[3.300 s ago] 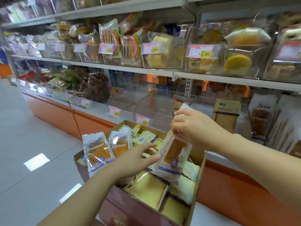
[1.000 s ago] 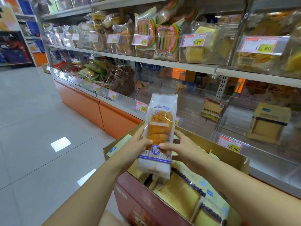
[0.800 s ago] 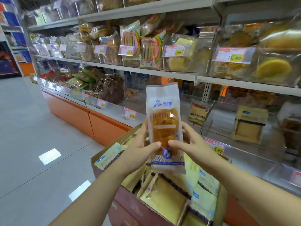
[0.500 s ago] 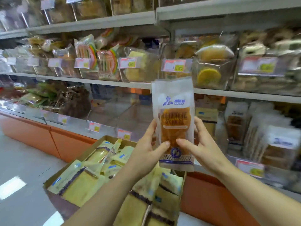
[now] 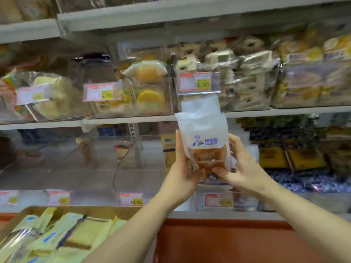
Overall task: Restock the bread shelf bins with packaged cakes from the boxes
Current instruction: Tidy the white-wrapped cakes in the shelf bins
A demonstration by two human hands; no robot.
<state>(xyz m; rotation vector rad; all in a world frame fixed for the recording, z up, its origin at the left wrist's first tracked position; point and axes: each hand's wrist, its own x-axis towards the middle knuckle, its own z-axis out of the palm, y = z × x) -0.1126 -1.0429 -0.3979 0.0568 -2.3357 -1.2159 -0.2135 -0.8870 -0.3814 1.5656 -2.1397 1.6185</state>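
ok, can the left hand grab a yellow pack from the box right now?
Probably not yet: left hand and right hand both grip the white cake packet up by the shelf. The box of yellow packs below is open-topped, so letting go should free it.

White packaged cake [image 5: 204, 137], blue logo above a golden bun, is held upright between left hand [image 5: 182, 173] and right hand [image 5: 241, 168] before clear shelf bins [image 5: 124, 156]; yellow cakes [image 5: 76, 234] fill the box [image 5: 95, 208].
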